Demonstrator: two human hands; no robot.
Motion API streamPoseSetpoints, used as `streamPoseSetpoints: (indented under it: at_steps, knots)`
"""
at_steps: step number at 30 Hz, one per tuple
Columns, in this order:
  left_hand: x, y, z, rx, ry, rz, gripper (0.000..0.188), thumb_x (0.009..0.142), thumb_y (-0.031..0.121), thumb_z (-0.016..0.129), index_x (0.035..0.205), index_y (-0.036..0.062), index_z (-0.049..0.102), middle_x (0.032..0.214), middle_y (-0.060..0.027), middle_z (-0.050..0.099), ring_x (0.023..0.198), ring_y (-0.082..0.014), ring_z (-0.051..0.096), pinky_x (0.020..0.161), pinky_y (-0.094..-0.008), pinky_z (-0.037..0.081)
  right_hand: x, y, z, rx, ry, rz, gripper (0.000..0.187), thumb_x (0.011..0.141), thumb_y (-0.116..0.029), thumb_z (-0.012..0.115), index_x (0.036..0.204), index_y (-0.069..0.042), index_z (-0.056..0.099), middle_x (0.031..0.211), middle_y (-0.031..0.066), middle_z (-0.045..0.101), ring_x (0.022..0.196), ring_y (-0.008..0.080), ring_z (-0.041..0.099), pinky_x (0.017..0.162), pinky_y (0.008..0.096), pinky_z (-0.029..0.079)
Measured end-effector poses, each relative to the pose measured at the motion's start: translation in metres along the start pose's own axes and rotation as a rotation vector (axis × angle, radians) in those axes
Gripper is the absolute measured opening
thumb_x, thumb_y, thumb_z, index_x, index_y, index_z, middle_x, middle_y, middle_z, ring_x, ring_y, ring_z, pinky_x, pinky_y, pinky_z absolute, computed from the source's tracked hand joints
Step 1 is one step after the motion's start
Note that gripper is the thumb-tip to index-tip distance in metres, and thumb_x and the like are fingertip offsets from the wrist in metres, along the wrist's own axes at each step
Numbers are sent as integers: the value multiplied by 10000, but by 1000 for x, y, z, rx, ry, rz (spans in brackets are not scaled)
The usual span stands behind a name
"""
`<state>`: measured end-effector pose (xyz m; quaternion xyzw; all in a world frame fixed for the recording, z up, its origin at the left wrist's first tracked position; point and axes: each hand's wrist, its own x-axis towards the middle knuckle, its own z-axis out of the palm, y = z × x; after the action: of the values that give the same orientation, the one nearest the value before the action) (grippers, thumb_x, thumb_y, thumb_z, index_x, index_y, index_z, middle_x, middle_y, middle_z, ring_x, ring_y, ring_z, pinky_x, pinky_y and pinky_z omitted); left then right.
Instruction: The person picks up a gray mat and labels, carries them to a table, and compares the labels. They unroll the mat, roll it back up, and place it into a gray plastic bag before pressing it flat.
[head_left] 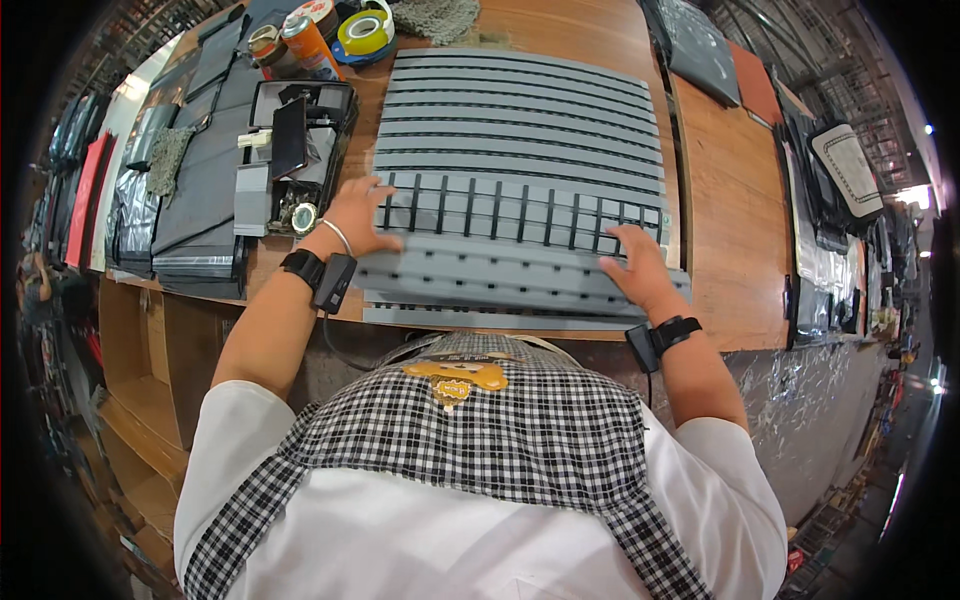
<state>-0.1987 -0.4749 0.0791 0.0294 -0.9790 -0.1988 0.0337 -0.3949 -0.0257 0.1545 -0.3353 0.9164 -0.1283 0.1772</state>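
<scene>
A grey ribbed panel (515, 110) with dark slots lies across the wooden table in front of me. On its near part is a grey strip crossed by black bars (480, 212), and nearer still a blurred grey strip with rows of dark marks (500, 278). My left hand (352, 218) is at the left end of these strips, thumb and fingers apart. At their right end is my right hand (642, 268), its fingers spread over the grey surface. Neither hand visibly closes on anything, though some fingertips are hard to make out.
Left of the panel sits an open black case (335, 100) with a phone (289, 138) and a wristwatch (304, 217). Behind it stand an orange spray can (312, 48) and yellow tape (363, 35). Dark folded sheets (200, 215) lie further left; a cardboard box (150, 350) is below.
</scene>
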Motion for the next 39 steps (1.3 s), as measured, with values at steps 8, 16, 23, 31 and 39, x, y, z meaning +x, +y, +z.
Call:
streamPoseSetpoints:
  at_steps: [8, 16, 23, 31, 39]
  knots:
    - [17, 43, -8, 134, -255, 44, 1003, 526, 402, 902, 1357, 44, 470, 1254, -199, 571, 1175, -361, 528, 1037, -417, 406, 29, -54, 0, -417, -40, -201, 981, 548, -370, 882, 1365, -45, 449, 1234, 194, 579, 1178, 370, 530, 1017, 442, 412]
    - [-10, 40, 0, -5, -542, 16, 961, 487, 434, 886, 1284, 17, 546, 1178, -214, 633, 1083, -369, 610, 961, -417, 477, 23, -61, 2, -319, -400, -94, 976, 466, -355, 868, 1305, 12, 530, 1227, 232, 608, 1122, 390, 588, 967, 408, 480]
    - [-24, 32, 6, -61, -618, 47, 1007, 484, 498, 864, 1328, 65, 525, 1387, -181, 446, 1289, -371, 413, 1053, -438, 398, 12, -48, 13, -205, -417, -220, 1036, 447, -422, 889, 1324, -7, 525, 1361, 219, 499, 1277, 382, 448, 1072, 408, 384]
    - [13, 8, 25, -214, -751, -158, 1089, 453, 533, 899, 1332, 35, 495, 1340, -222, 467, 1307, -377, 386, 1077, -446, 362, 60, -31, 19, 10, -567, -114, 1079, 454, -381, 912, 1375, -27, 474, 1357, 201, 459, 1302, 374, 392, 1101, 408, 337]
    - [-5, 26, 7, -45, -705, -118, 1101, 494, 631, 842, 1332, 8, 494, 1328, -240, 493, 1273, -381, 445, 1039, -436, 406, 59, -40, 21, -111, -619, -106, 1055, 461, -412, 898, 1329, 33, 496, 1327, 221, 488, 1270, 379, 436, 1079, 401, 364]
